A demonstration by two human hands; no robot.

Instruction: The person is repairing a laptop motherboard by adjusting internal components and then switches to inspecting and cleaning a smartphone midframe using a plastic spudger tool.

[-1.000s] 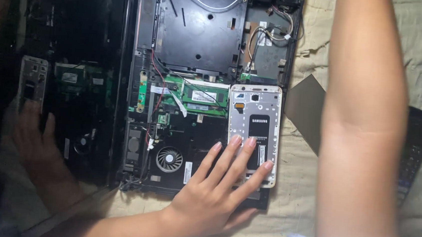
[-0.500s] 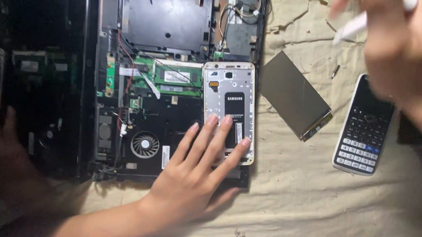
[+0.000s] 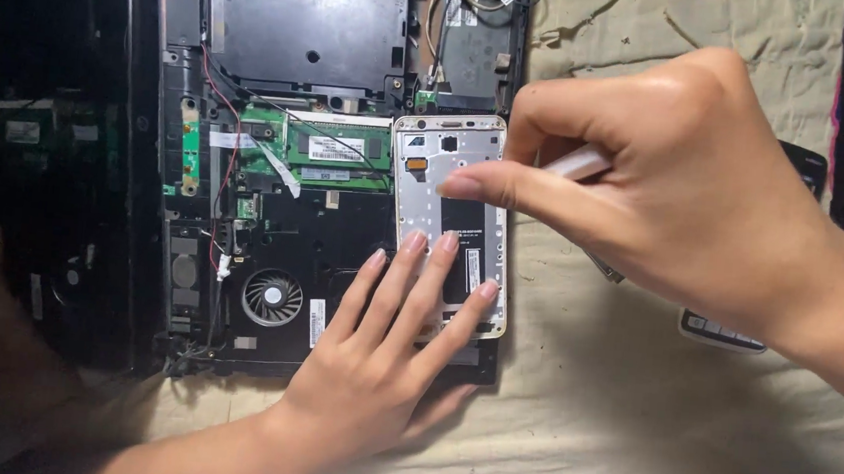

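The left hand [image 3: 372,363] lies flat with fingers spread and released, its fingertips [image 3: 414,238] pressing the lower half of the opened phone [image 3: 452,179], gripping nothing; the phone rests back side up on the opened laptop base [image 3: 287,36], at the base's right edge, its long axis running from the near edge towards the far one; the right hand [image 3: 686,198] hovers just right of the phone's upper half, fingers pinched round a slim white tool [image 3: 578,162] whose tip is hidden behind the forefinger, so the phone lies to the left of those fingers and the right hand is the nearer to its top; inside the laptop base sit a green memory board [image 3: 334,147], a round fan [image 3: 272,296] and red and black wires; a calculator [image 3: 721,333] peeks from under the right wrist on the cream cloth [image 3: 627,434]
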